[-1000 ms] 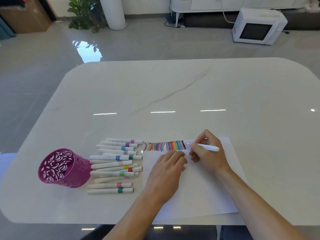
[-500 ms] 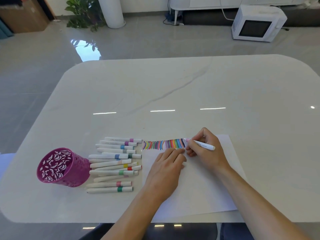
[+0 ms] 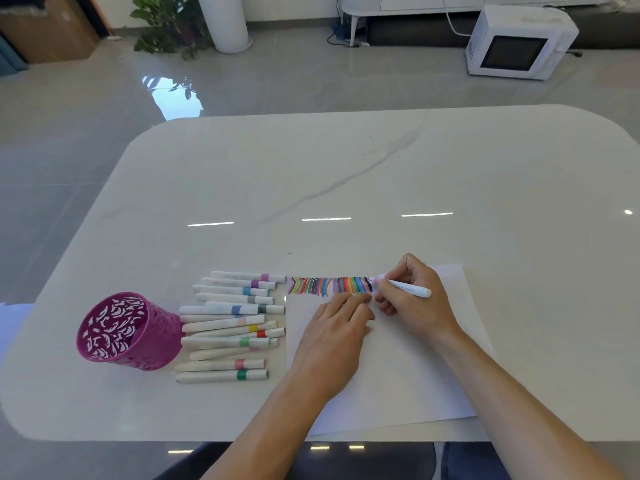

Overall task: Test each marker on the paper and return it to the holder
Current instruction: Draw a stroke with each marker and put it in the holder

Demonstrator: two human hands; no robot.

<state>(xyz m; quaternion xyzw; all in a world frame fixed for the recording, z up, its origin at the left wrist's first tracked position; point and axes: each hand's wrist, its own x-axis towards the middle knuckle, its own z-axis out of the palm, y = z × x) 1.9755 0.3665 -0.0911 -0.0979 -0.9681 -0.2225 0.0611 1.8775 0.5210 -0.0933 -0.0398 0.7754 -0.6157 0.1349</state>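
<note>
From the head camera, a white marble-look table (image 3: 346, 188) carries a sheet of white paper (image 3: 398, 375) near its front edge. The right hand (image 3: 415, 303) is closed around a white marker (image 3: 408, 289) in a writing grip, the barrel pointing right and its tip meeting the paper at the right end of a row of coloured test strokes (image 3: 329, 285) along the sheet's far edge. The left hand (image 3: 336, 330) lies flat, palm down, fingers spread loosely on the paper just below those strokes, holding nothing. Left of the sheet, a pile of capped white markers (image 3: 228, 323) with coloured bands lies roughly parallel on the table. Beside them at the left stands a magenta perforated holder (image 3: 128, 332), tilted toward the camera. On the floor beyond are a white microwave (image 3: 519, 43) and a potted plant (image 3: 169, 22).
</note>
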